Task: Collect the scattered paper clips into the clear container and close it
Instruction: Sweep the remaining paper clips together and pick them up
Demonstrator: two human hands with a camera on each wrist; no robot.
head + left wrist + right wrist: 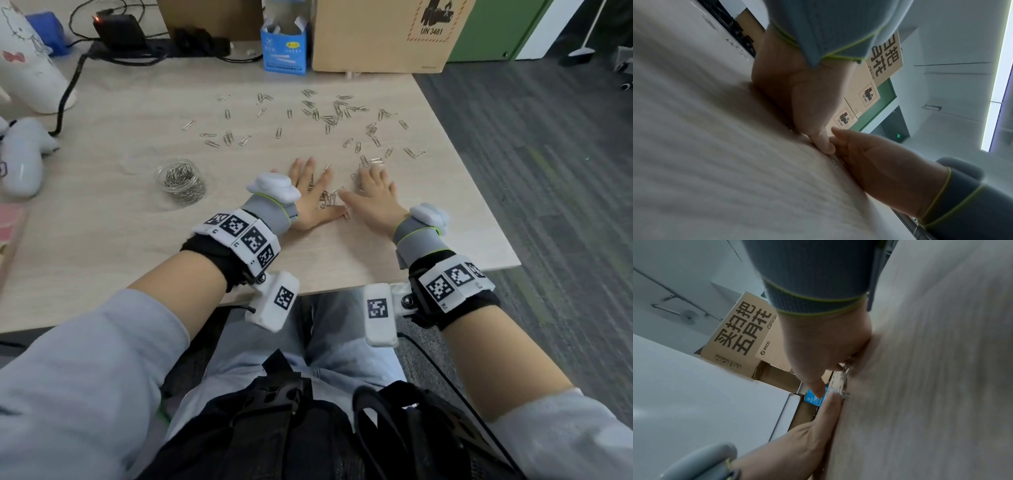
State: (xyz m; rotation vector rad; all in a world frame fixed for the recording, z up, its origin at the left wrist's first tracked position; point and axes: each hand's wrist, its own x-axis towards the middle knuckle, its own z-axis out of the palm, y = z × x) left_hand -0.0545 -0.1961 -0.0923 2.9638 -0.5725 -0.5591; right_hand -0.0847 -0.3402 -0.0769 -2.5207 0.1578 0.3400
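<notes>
Many silver paper clips (329,120) lie scattered over the far middle of the wooden table (120,240). The clear round container (181,181) stands uncovered at the left, partly filled with clips. A faint clear disc, maybe its lid (133,165), lies just behind it. My left hand (308,202) lies flat on the table with its fingers spread. My right hand (373,192) rests beside it, fingers bent loosely over some clips. A small heap of clips (330,198) sits between the two thumbs. In the right wrist view, clips (844,374) show under my right hand (824,345).
A blue carton (284,48) and a cardboard box (376,34) stand at the back. A black charger (120,31) with cables lies at the back left. White plush toys (24,154) sit at the left. The table's right edge (479,192) is close to my right hand.
</notes>
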